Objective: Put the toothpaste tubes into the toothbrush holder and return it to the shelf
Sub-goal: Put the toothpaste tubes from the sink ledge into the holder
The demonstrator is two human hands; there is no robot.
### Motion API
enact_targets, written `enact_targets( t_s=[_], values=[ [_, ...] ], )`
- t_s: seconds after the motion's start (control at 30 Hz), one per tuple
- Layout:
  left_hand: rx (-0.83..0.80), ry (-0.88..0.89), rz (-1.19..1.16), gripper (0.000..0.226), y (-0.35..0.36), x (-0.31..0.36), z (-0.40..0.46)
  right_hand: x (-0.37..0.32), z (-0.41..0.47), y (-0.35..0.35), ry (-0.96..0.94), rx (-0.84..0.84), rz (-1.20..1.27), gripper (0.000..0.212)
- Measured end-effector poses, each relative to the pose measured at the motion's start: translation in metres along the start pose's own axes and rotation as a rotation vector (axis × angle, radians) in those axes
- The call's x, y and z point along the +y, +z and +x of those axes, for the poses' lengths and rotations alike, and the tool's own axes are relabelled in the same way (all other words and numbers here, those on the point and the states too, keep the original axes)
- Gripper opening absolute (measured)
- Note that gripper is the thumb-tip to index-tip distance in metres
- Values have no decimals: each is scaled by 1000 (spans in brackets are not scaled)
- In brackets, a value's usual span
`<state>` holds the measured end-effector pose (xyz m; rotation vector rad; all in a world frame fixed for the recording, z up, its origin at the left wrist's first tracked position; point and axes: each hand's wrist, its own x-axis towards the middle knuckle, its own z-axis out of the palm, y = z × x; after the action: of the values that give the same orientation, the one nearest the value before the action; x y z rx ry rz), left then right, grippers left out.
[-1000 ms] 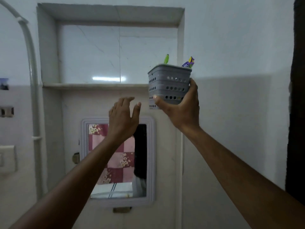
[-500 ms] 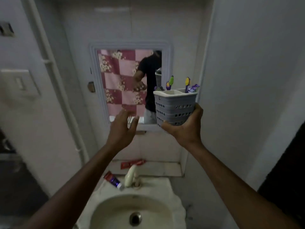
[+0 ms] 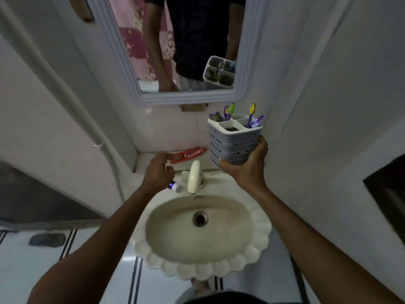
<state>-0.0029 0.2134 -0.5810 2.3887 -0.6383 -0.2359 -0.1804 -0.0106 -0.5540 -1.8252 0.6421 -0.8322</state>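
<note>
Toothbrush holder (image 3: 234, 143), grey and perforated, sits upright in the right hand (image 3: 247, 170), gripped around its base above the sink (image 3: 258, 242). Behind the tap (image 3: 194, 176) lies a red toothpaste tube (image 3: 189, 155), its lettering too blurred to read; the left hand (image 3: 158, 172), fingers loosely open and empty, hovers beside it, over a blue tube (image 3: 174, 186).
</note>
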Motion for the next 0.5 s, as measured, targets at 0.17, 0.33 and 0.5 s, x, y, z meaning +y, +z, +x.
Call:
enact_targets(
  t_s=[0.17,0.33,0.5],
  values=[
    [-267,74,298,51,32,-62,16,56,-26,27,169,-25,-77,120],
    [-357,272,769,59,50,-95,31,85,-44,42,252,-53,-125,128],
    [-309,362,870,54,50,-100,40,103,-47,52,308,-71,-155,128]
  ],
)
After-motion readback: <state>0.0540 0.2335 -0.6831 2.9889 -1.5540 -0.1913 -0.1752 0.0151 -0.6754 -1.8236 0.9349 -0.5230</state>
